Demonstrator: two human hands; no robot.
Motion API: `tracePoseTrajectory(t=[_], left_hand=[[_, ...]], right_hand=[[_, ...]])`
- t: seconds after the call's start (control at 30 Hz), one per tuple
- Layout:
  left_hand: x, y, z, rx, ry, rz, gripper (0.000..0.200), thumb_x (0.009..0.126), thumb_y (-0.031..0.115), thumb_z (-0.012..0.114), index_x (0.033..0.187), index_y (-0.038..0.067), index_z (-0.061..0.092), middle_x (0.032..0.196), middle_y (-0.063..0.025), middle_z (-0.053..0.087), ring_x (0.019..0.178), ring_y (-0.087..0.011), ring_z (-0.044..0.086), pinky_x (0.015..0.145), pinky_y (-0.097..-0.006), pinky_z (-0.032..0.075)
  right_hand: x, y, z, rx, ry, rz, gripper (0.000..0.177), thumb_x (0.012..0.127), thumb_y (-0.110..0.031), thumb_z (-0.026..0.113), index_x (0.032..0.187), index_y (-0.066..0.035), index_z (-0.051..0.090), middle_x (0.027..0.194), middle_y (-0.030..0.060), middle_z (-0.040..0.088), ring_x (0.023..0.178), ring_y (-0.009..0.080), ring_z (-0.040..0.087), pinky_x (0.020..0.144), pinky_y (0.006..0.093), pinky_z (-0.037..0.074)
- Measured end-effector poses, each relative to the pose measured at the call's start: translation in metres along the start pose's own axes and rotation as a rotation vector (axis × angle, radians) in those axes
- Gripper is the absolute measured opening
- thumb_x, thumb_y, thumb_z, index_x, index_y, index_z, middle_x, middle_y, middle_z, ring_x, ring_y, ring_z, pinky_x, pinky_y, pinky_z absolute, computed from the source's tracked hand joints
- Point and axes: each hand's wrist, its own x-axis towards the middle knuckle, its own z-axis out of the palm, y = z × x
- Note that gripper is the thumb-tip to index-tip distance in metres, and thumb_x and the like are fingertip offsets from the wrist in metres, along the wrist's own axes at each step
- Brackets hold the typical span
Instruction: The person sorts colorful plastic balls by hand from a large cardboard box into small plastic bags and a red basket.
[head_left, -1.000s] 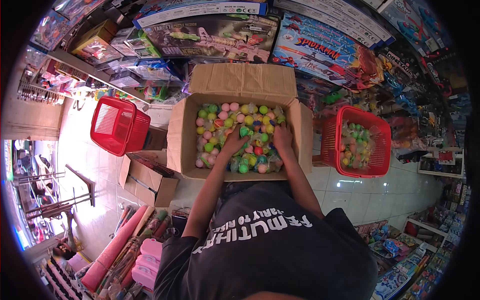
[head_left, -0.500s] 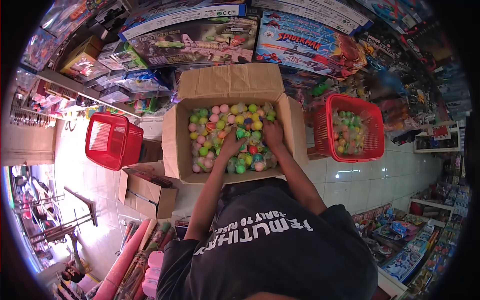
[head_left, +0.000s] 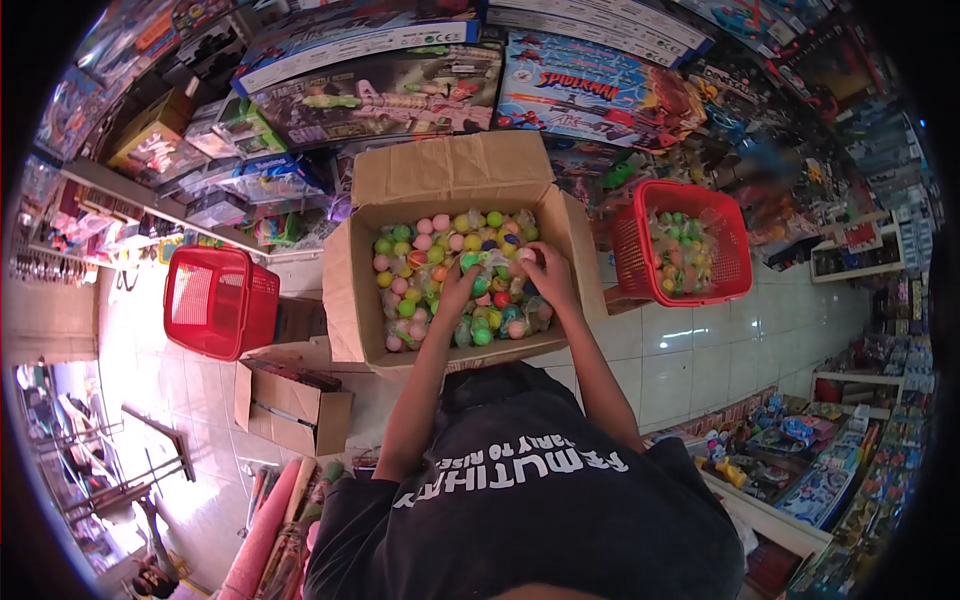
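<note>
An open cardboard box [head_left: 343, 290] stands in front of me, full of small coloured balls [head_left: 407, 262], many in clear plastic wrapping. Inside it, my left hand [head_left: 457, 290] is closed around a green ball [head_left: 470, 262] near the middle of the pile. My right hand [head_left: 552, 277] pinches a pale pink ball [head_left: 526, 256] on the right side of the box. Clear plastic shows between the two hands. Some fingertips are hidden among the balls.
On the right, a red basket [head_left: 741, 255] holds more wrapped balls. A second red basket [head_left: 240, 330] stands at the left, above a smaller carton [head_left: 325, 420]. Boxed toys [head_left: 600, 92] are stacked behind, and a rolled pink sheet [head_left: 262, 540] lies lower left.
My right hand has drawn back from the far right of the pile and now has a pale pink ball in its fingers. My left hand has shifted slightly left. The view has turned a little.
</note>
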Motion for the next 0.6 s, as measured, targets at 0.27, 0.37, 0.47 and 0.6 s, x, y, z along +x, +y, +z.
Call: tracePoseTrajectory(t=[0.27,0.37,0.47,0.6], left_hand=[[-0.027,0.008,0.015,-0.389,-0.225,-0.111,0.037,0.090,0.030,0.039,0.116,0.004,0.042,0.110,-0.0090,0.049,0.102,-0.0209,0.049,0.088,-0.0416,0.042],[-0.037,0.005,0.030,-0.392,-0.344,-0.131,0.043,0.091,0.034,0.037,0.119,0.002,0.039,0.117,-0.0107,0.047,0.109,-0.0238,0.046,0.094,-0.0452,0.037],[-0.046,0.002,0.052,-0.458,-0.416,-0.149,0.037,0.089,0.029,0.043,0.114,0.003,0.042,0.109,-0.0105,0.050,0.100,-0.0216,0.050,0.089,-0.0412,0.040],[-0.080,0.033,0.087,-0.477,-0.537,-0.219,0.035,0.087,0.026,0.048,0.113,0.002,0.042,0.105,-0.0111,0.052,0.095,-0.0219,0.054,0.089,-0.0392,0.044]], right_hand=[[-0.033,-0.031,-0.023,0.961,0.000,0.609,0.029,0.086,-0.026,0.042,0.103,-0.005,0.052,0.091,0.0035,0.053,0.082,0.0134,0.055,0.068,0.0268,0.047],[-0.048,-0.037,-0.039,0.880,-0.032,0.584,0.034,0.086,-0.030,0.040,0.109,-0.006,0.048,0.091,0.0042,0.052,0.080,0.0123,0.054,0.067,0.0242,0.046],[-0.060,-0.043,-0.055,0.868,0.024,0.548,0.027,0.087,-0.024,0.045,0.107,-0.007,0.047,0.087,0.0036,0.052,0.083,0.0093,0.050,0.068,0.0235,0.044],[-0.074,-0.016,-0.065,0.960,0.129,0.465,0.015,0.085,-0.013,0.053,0.094,-0.007,0.043,0.086,0.0029,0.052,0.076,0.0058,0.048,0.067,0.0191,0.039]])
